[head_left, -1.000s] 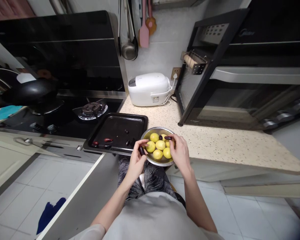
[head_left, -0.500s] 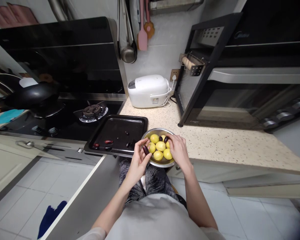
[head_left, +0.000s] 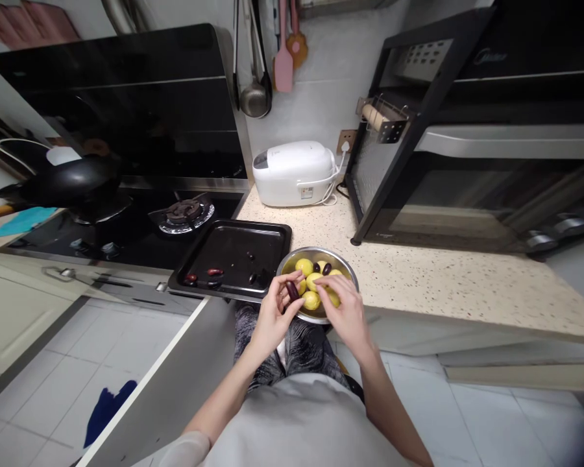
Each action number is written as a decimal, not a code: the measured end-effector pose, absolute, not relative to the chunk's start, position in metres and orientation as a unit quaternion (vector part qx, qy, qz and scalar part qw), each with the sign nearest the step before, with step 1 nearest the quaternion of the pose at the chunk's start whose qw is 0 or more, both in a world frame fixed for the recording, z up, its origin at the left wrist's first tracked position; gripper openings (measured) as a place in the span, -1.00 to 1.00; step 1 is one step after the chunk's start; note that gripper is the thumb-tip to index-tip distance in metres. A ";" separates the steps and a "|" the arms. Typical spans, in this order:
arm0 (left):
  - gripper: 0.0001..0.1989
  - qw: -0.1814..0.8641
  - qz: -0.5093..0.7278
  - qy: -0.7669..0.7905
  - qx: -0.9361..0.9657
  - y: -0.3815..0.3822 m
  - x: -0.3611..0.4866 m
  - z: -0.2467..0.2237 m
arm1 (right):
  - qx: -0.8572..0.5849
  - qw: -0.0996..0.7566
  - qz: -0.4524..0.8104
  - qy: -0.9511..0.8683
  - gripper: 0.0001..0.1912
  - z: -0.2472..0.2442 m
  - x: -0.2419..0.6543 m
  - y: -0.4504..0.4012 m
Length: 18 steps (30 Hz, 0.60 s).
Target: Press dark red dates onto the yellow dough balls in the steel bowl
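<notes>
A steel bowl (head_left: pixel 352 275) holds several yellow lemons (head_left: pixel 312 300) and a few dark purple oblong fruits, one of them a dark fruit (head_left: pixel 327 268) near the far rim. My left hand (head_left: pixel 275 308) is at the bowl's left side, fingers curled round a longer dark purple fruit (head_left: pixel 292 290). Over the bowl's right part, my right hand (head_left: pixel 345 310) has its fingers and thumb stretched towards the left hand, with nothing visible between them. It covers some of the lemons. Left of the bowl lies a black baking tray (head_left: pixel 228 250) with several small dark and reddish fruits (head_left: pixel 215 272).
Behind the bowl stands a white appliance (head_left: pixel 294 172) with a plugged-in cord. A microwave rack (head_left: pixel 370 194) rises to the right on the speckled counter (head_left: pixel 448 285). On the gas stove (head_left: pixel 141 243) sits a black wok (head_left: pixel 73 181). An open drawer (head_left: pixel 175 383) juts out at lower left.
My right hand has left a dark fruit among the lemons and moved nearer to my left hand. The left hand still holds its purple fruit. The view has shifted slightly.
</notes>
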<state>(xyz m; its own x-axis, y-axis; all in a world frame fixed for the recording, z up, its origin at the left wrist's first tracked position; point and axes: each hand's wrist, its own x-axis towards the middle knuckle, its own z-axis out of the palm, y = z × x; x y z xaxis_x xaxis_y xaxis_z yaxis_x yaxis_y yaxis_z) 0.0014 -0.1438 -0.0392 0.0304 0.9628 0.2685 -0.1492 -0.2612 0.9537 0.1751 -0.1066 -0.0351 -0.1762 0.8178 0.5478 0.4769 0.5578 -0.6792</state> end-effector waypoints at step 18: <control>-0.58 0.223 0.521 0.429 0.704 -0.145 -0.003 -0.036 | -0.511 0.504 0.125 -0.685 -0.85 -0.035 0.169 -0.112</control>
<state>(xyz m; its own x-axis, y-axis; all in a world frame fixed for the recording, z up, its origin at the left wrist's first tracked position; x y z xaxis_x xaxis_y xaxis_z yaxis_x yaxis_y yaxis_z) -0.0028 -0.1454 -0.0362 0.0896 0.8356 0.5419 0.3703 -0.5330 0.7607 0.1694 -0.1122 -0.0351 0.0314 0.8266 0.5619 0.5737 0.4455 -0.6873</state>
